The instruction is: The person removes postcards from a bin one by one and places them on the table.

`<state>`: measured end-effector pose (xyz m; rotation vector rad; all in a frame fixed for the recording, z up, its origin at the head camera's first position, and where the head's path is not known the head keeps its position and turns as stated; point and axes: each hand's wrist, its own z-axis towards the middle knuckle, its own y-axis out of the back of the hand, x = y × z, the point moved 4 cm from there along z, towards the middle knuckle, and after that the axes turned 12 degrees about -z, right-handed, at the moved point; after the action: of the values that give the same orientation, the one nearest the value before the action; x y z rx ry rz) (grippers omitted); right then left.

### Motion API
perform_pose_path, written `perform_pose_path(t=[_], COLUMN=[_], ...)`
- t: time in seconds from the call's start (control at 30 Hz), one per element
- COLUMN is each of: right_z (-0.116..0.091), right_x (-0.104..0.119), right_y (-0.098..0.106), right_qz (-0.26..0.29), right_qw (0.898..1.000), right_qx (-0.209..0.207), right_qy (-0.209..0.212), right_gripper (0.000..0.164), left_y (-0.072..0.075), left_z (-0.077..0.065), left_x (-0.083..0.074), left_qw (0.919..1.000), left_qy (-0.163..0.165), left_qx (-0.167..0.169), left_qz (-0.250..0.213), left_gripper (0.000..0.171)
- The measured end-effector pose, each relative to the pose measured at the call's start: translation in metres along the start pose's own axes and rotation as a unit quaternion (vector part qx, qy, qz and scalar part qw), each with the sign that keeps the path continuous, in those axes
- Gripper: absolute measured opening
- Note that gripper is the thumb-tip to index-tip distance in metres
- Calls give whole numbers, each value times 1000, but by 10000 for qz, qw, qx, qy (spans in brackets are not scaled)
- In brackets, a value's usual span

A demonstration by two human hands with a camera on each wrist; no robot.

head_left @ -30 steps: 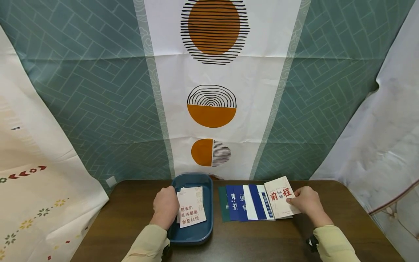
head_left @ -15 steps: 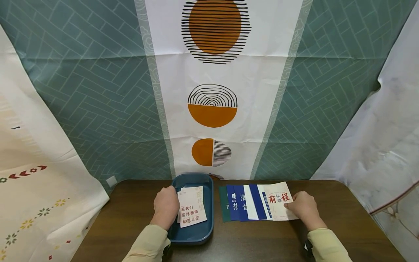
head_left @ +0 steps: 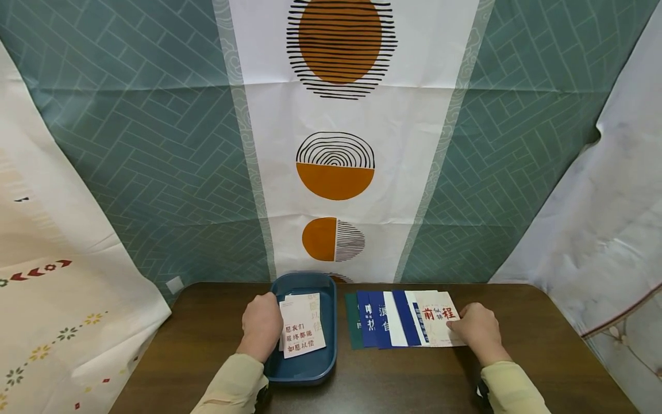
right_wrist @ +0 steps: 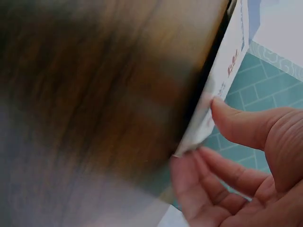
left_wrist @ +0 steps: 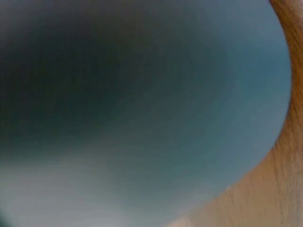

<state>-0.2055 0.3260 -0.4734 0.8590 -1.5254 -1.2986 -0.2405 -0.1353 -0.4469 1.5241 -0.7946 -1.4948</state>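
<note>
White rectangular paper card printed with red and blue-grey characters (head_left: 438,321) lies at the right end of an overlapping row, right of centre in the lower part of the frame. The bare right hand (head_left: 477,328) pinches its right edge; the right wrist view shows the thumb on the printed face and fingers beneath, hiding that corner.

Leftward from that card, partly covering one another, come a white card with a dark blue strip (head_left: 419,322), a dark blue card, a plain white band, two dark blue cards with white characters (head_left: 383,322) and a dark green card (head_left: 353,322) at the far left.

Just beside the green card, at lower centre, stands a deep blue rounded tray (head_left: 331,368). Inside lies a white card with brown-red characters (head_left: 302,330), slightly tilted, over another pale one. The left hand (head_left: 261,319) is curled over the tray's left rim and clamped there, blocking part of that side; the left wrist view is mostly blurred blue wall.

Everything rests on a dark brown wooden table (head_left: 403,382). Behind it hangs a green and white cloth with orange circles (head_left: 336,115); pale fabric (head_left: 72,287) drapes down the left side of the frame.
</note>
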Motion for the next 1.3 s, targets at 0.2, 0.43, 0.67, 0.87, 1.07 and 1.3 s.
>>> perform_pose_path(t=[0.2, 0.43, 0.67, 0.87, 1.07, 1.3], right_z=[-2, -7, -18, -30, -44, -62], right_x=[9, 43, 91, 142, 190, 242], right_y=[8, 26, 39, 42, 39, 26], right_qz=[-28, 152, 510, 632, 860, 1000], right_qw=[9999, 9980, 9918, 9838, 9766, 9681], right_qx=[-56, -503, -772, -936, -899, -781], right_qy=[-107, 350, 882, 1392, 1756, 2161], right_gripper=[51, 52, 49, 48, 50, 53], left_y=[0, 0, 0, 0, 0, -1], left_z=[1, 0, -1, 0, 0, 1], left_x=[0, -1, 0, 0, 0, 0], left_qw=[10000, 10000, 10000, 10000, 9999, 10000], left_qy=[18, 42, 4, 33, 71, 52], left_qx=[4, 61, 54, 48, 69, -5], left_qz=[3, -52, -49, -18, -23, 68], left_gripper=[14, 13, 14, 15, 16, 14])
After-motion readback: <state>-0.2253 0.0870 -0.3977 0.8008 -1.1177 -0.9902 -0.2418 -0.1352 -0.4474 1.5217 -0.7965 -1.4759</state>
